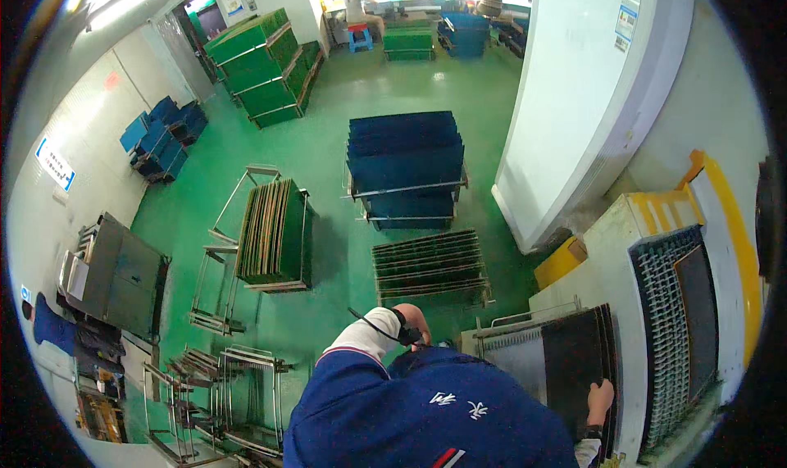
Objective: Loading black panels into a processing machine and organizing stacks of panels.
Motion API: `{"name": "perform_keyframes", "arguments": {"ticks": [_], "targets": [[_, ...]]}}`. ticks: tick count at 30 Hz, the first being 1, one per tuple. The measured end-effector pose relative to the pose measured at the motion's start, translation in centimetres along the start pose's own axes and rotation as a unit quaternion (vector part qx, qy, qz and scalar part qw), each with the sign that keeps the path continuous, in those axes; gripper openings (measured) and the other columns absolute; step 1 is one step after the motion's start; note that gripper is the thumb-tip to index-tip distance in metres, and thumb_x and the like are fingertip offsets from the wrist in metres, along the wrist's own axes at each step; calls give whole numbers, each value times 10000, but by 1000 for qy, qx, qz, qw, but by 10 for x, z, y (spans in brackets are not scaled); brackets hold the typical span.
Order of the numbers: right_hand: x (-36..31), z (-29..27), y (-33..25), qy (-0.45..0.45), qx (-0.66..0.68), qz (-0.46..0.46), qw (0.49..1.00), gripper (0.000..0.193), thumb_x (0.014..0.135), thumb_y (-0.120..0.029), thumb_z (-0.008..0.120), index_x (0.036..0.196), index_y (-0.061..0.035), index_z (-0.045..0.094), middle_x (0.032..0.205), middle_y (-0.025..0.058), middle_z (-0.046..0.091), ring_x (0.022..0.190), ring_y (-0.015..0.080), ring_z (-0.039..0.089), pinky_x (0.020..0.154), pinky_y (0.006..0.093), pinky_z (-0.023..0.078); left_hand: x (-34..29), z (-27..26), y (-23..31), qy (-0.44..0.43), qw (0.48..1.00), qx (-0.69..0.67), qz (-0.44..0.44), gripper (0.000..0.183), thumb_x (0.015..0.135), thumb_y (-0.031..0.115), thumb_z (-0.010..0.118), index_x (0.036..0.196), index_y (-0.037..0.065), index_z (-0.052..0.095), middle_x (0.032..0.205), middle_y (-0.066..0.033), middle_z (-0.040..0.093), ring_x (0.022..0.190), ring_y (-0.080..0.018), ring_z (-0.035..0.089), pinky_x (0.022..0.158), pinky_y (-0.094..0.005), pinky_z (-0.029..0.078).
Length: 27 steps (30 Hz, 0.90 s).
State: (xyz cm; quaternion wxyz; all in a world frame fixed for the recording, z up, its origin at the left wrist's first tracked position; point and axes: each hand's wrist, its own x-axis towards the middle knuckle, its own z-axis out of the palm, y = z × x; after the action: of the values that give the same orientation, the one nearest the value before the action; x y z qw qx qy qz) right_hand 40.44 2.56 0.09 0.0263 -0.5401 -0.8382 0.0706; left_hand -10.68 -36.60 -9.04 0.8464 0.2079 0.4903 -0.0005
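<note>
At the lower right, my right hand [601, 402] is closed at the edge of a dark flat panel [578, 361], one of several standing upright in a metal rack. A grey panel [515, 370] stands beside the dark ones in that rack. My left hand [416, 324] is in front of my body, beyond my blue-clad shoulder, with a black device and cable at its wrist. Its fingers are mostly hidden, and what it touches does not show. Closest to it is a rack of green-edged boards [430, 263] on the floor.
A roller conveyor [664, 329] carries a dark panel [701, 304] at the far right. Racks of blue boards [406, 161] and green boards [279, 230] stand ahead. Bare metal racks [221, 394] are at lower left; a white cabinet [566, 99] rises ahead right. Two people sit far off.
</note>
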Motion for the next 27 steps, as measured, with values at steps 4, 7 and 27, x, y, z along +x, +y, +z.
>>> {"name": "perform_keyframes", "arguments": {"ticks": [4,7,27], "targets": [[2,-10,-12,-58,43,3,997,356,751,-172,721,1030,33,637,1025,242,639,972,411,606,851,463,480,-42,36,14,82,969,229,32,497,895,196,551,1383,258,485,1249,40,638,1115,-216,589,875,-415,489],[-3,-15,-17,-67,36,-1,997,345,735,-168,733,1003,27,638,1018,238,640,963,414,607,839,461,481,-56,40,25,83,972,222,1,490,893,224,570,1374,284,493,1296,40,612,1146,-221,576,927,-412,470],[5,-22,-28,-54,3,46,997,328,759,-160,743,1023,8,646,1008,218,659,975,394,623,833,465,488,-31,12,10,50,989,139,-13,611,886,196,592,1455,262,379,1200,-41,646,975,-209,645,788,-407,514]]}}
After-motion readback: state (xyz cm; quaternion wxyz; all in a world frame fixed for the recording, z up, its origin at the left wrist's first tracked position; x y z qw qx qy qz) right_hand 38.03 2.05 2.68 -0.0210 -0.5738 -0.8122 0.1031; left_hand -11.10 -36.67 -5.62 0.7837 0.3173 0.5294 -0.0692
